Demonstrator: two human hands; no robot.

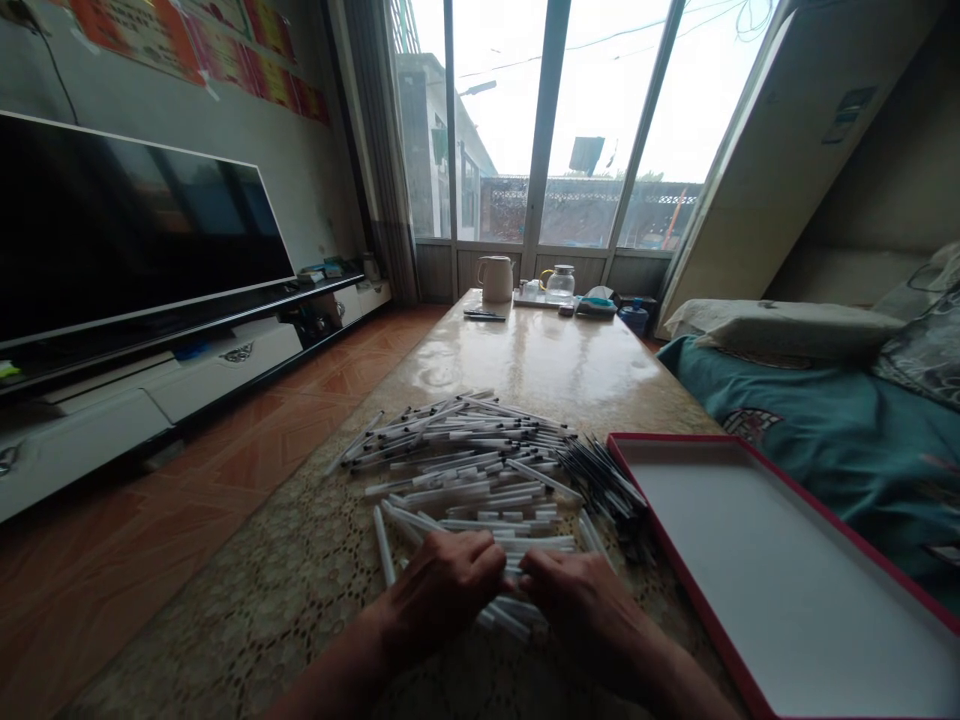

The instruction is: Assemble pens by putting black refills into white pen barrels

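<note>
Both hands meet low over a pile of white pen barrels (480,495) on the table. My left hand (454,578) is closed, its thumb and fingers pinched together. Close beside it, my right hand (577,592) has its fingers curled in the same way. Whatever lies between the fingertips is hidden or too small to make out. More white tubes show beneath and just in front of the hands. At the back of the pile, many barrels carry dark tips. A bundle of thin black pen refills (604,480) lies to the right of the barrels.
A shallow red-rimmed tray (750,450) with a white bottom rests at the right. The long table (465,360) has a patterned cover. At its far end stand a pitcher (496,279), a glass jar (560,282) and a tissue pack (597,303). A bed (840,420) adjoins the right side.
</note>
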